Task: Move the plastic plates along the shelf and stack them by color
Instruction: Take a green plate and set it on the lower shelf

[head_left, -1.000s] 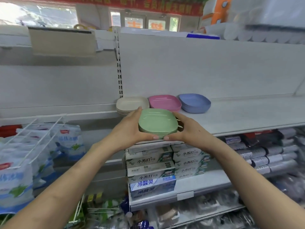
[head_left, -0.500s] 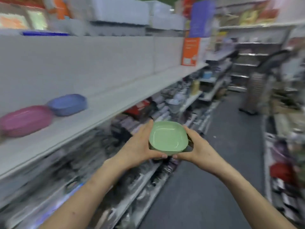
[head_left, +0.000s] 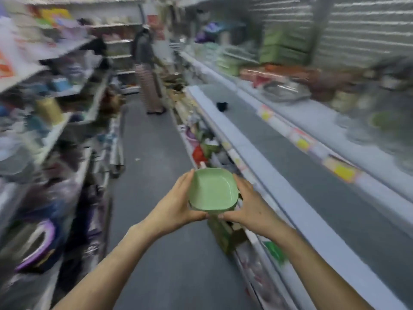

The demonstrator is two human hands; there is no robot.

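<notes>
While the left hand [head_left: 176,204] and the right hand [head_left: 248,206] grip the green plates [head_left: 212,191] from both sides, their number is unclear and the shelves [head_left: 279,139] are blurred.

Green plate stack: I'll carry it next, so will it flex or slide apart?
Probably stiff: the green plate stack shows no bend between left hand and right hand. Likely light, since a grip at the edges alone carries it. The plates look nested, so should hardly slide.

Between your left hand [head_left: 176,209] and right hand [head_left: 250,206], the green plates [head_left: 212,193] look like smooth, softly glossy plastic; the shelf [head_left: 279,142] right of them looks matt.
</notes>
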